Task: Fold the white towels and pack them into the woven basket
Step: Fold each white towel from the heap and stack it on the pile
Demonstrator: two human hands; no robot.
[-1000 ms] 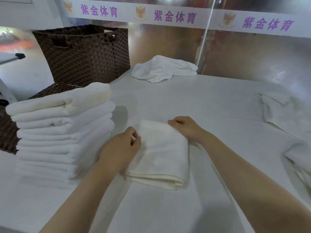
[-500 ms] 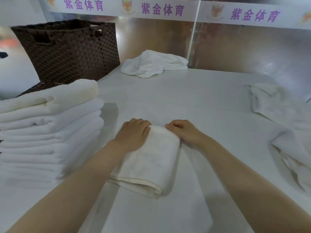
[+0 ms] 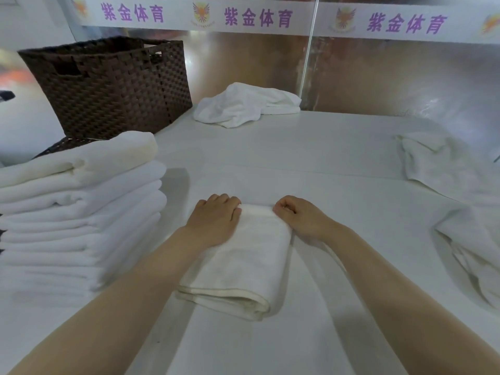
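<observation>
Pressing the folded towel point(image 3: 238, 263) flat works best with the left hand point(image 3: 213, 220) spread on top while the right hand point(image 3: 300, 219) pinches its far corner square.

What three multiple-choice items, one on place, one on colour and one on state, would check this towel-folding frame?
1. Where is the basket?
A. far left of the table, behind the stack
B. at the right edge
C. under the hands

2. What colour is the basket?
A. white
B. dark brown
C. blue

3. What state is the towel under the hands?
A. spread flat, unfolded
B. crumpled in a heap
C. folded into a compact rectangle

Answers:
1 A, it stands at the far left, beyond the stack of folded towels.
2 B, its weave is dark brown against the white table.
3 C, layered edges show at its near end, while the left hand rests on its far left corner and the right hand grips its far right corner.
</observation>
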